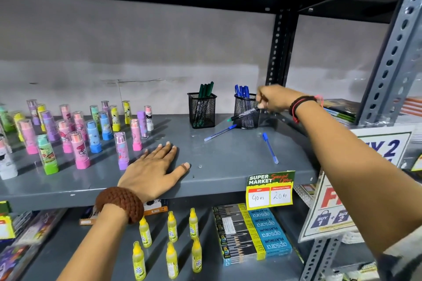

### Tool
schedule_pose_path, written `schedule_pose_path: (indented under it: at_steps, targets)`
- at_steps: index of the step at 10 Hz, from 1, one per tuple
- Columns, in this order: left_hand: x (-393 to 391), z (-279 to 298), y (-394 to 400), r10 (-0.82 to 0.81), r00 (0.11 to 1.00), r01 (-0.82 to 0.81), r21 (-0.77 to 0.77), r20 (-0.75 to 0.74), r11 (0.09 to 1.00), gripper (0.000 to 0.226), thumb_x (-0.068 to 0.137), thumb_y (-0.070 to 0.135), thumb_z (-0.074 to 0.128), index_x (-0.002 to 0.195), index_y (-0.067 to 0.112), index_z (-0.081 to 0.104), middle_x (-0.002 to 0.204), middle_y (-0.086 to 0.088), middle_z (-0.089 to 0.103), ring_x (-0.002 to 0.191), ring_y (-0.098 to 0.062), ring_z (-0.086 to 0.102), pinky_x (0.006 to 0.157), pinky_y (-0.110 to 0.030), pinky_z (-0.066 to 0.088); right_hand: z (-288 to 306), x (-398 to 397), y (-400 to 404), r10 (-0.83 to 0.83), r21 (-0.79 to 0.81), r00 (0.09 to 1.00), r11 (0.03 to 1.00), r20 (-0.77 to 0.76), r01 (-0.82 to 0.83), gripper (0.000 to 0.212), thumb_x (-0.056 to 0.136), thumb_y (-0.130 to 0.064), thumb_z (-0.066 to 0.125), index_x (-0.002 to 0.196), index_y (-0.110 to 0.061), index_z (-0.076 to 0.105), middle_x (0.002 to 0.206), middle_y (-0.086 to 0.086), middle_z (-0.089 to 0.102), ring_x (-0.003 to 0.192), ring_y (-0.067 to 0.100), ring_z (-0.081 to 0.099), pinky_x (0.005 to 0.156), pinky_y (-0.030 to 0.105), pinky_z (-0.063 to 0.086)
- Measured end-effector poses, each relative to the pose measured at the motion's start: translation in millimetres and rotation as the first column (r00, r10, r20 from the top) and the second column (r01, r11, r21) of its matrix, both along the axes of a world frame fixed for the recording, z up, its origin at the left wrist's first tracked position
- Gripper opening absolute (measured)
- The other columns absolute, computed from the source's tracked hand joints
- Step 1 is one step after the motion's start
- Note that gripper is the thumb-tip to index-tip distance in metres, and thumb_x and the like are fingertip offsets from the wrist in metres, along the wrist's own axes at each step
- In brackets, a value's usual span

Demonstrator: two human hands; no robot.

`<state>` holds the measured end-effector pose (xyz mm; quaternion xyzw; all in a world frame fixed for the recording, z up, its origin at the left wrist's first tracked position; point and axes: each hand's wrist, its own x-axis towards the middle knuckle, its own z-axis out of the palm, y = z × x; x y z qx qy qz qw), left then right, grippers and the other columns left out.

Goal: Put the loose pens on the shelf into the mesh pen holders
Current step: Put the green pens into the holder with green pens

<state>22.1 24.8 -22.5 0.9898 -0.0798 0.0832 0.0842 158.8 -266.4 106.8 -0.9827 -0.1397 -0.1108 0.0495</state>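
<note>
Two black mesh pen holders stand at the back of the grey shelf (228,166). The square holder (202,110) carries green pens; the round holder (247,112) carries blue pens. My right hand (271,98) hovers beside the round holder's rim, gripping a green-capped pen (243,115) that slants down in front of that holder. Two blue pens lie loose on the shelf: one (219,133) just in front of the holders, another (270,148) nearer the right front. My left hand (155,170) rests flat on the shelf's front, fingers spread, holding nothing.
Several pastel stick-shaped items (77,134) stand upright across the shelf's left half. A yellow price tag (270,190) hangs from the front edge. Below are yellow glue bottles (172,226) and pencil boxes (253,232). A slotted steel upright (388,61) and a promo sign (356,180) stand at right.
</note>
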Motion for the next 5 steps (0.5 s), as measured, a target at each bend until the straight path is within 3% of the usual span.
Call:
schedule_pose_path:
  at_steps: [1, 2, 3, 4, 5]
  targets:
    - [-0.5, 0.2, -0.1, 0.001, 1.000, -0.001, -0.002, -0.005, 1.000, 0.077, 0.085, 0.068, 0.015, 0.149, 0.027, 0.004, 0.158, 0.008, 0.000, 0.145, -0.007, 0.000, 0.118, -0.031, 0.000, 27.9, -8.7, 16.4, 0.081, 0.233, 0.987, 0.966, 0.136, -0.111, 0.026, 0.087, 0.000, 0.062, 0.112, 0.000, 0.056, 0.074, -0.004, 0.054, 0.083, 0.018, 0.056, 0.078, 0.032, 0.051]
    - [-0.7, 0.2, 0.4, 0.000, 1.000, 0.000, -0.008, -0.008, 1.000, 0.077, 0.085, 0.068, 0.015, 0.149, 0.027, 0.003, 0.158, 0.007, 0.000, 0.145, -0.007, 0.000, 0.118, -0.031, 0.000, 44.9, -8.6, 37.6, 0.113, 0.462, 0.953, 0.854, 0.280, -0.237, 0.035, 0.082, -0.013, 0.072, 0.111, -0.003, 0.057, 0.089, 0.005, 0.062, 0.077, 0.019, 0.061, 0.072, 0.028, 0.056]
    - [-0.7, 0.2, 0.2, 0.002, 1.000, -0.002, -0.017, -0.004, 1.000, 0.077, 0.085, 0.068, 0.016, 0.149, 0.026, 0.004, 0.158, 0.007, 0.000, 0.145, -0.007, 0.000, 0.118, -0.031, 0.000, 51.6, 8.2, 60.4, 0.067, 0.594, 0.909, 0.737, 0.411, -0.323, 0.030, 0.087, -0.015, 0.067, 0.112, -0.003, 0.056, 0.098, 0.013, 0.070, 0.073, 0.018, 0.061, 0.067, 0.029, 0.056]
    - [-1.6, 1.6, -0.2, 0.012, 1.000, -0.012, -0.024, 0.011, 1.000, 0.076, 0.086, 0.067, 0.018, 0.149, 0.026, 0.007, 0.158, 0.007, 0.001, 0.145, -0.007, 0.001, 0.118, -0.031, 0.001, 54.9, 26.1, 82.7, 0.017, 0.613, 0.871, 0.703, 0.491, -0.360, 0.021, 0.092, -0.006, 0.054, 0.111, 0.003, 0.055, 0.107, 0.023, 0.069, 0.082, 0.019, 0.061, 0.076, 0.031, 0.054]
    - [-2.8, 2.0, -1.3, 0.016, 1.000, -0.016, -0.025, 0.024, 1.000, 0.075, 0.086, 0.066, 0.019, 0.149, 0.026, 0.008, 0.158, 0.008, 0.003, 0.145, -0.007, 0.002, 0.118, -0.030, 0.002, 56.5, 41.8, 99.7, 0.015, 0.523, 0.888, 0.803, 0.459, -0.284, 0.021, 0.090, 0.001, 0.043, 0.107, -0.002, 0.055, 0.113, 0.020, 0.067, 0.102, 0.028, 0.064, 0.083, 0.030, 0.048]
